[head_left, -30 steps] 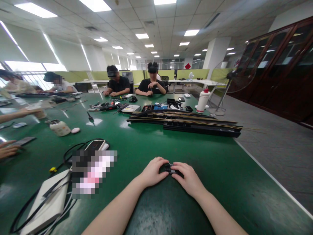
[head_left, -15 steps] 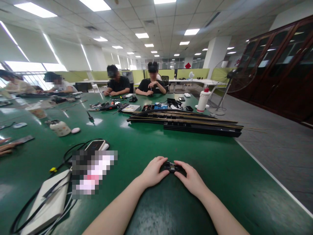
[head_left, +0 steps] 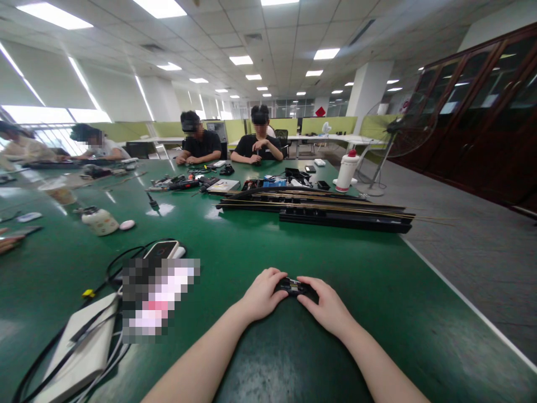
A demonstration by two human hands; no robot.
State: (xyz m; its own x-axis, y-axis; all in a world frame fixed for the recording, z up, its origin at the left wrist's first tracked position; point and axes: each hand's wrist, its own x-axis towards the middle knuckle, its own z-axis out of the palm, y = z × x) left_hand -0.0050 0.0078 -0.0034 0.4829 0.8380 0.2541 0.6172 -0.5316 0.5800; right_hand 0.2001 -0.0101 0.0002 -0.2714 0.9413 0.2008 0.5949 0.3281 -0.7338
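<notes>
A small black device [head_left: 293, 286] with a pale, metallic-looking part in its middle is held low over the green table [head_left: 235, 252]; its exact kind is too small to make out. My left hand [head_left: 264, 294] grips its left end between thumb and fingers. At the other end, the thumb and fingers of my right hand [head_left: 325, 302] are closed on it too. The palms hide part of its ends.
Black rails with thin brass-coloured rods [head_left: 314, 207] lie ahead. To my left are a white power bank [head_left: 79, 341] with cables, a phone [head_left: 161, 252] and a patterned jar [head_left: 99, 220]. A white bottle [head_left: 347, 172] stands beyond. Two people [head_left: 258, 137] sit opposite.
Both hands keep their hold on the black device, almost unmoved. The view has shifted very slightly. At far left, another person's hand has drawn back toward the frame's edge.
</notes>
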